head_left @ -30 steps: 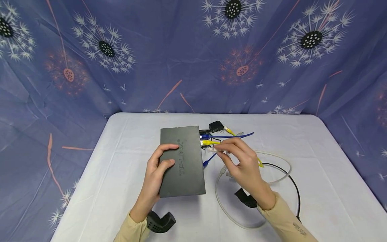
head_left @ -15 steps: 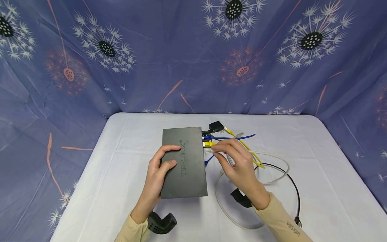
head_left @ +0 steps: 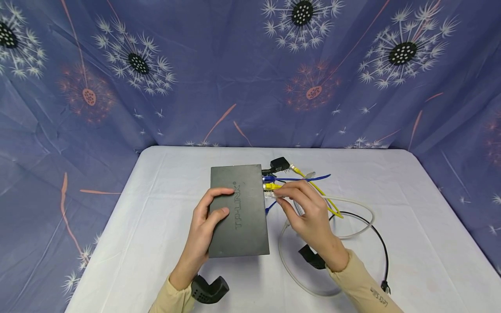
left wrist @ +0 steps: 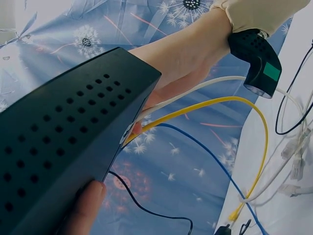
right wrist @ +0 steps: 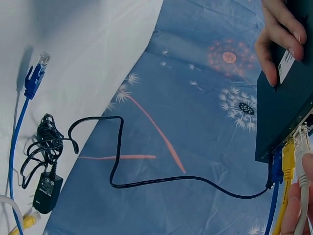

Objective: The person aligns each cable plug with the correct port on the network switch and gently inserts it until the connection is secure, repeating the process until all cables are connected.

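A dark grey TP-LINK network switch [head_left: 244,230] is held above the table by my left hand [head_left: 201,226], thumb and a finger on its top face and other fingers underneath. At its port side, my right hand [head_left: 313,215] pinches a grey-white Ethernet cable by its clear plug [right wrist: 302,139]. That plug is at a port beside a yellow cable's plug [right wrist: 288,159]; how deep it sits I cannot tell. A blue cable's plug [right wrist: 277,166] and a thin black power lead [right wrist: 195,178] also run into the same side.
Behind the switch lies a black power adapter [head_left: 279,164] near a loose yellow plug [head_left: 295,168]. A loose blue plug [right wrist: 35,83] rests on the white table [head_left: 168,174]. Grey and black cables [head_left: 385,248] loop across the table's right side.
The switch has tilted slightly and shifted a little right, while my right hand has moved left, bringing the pinched plug to the port. Over the last half second almost nothing has moved.
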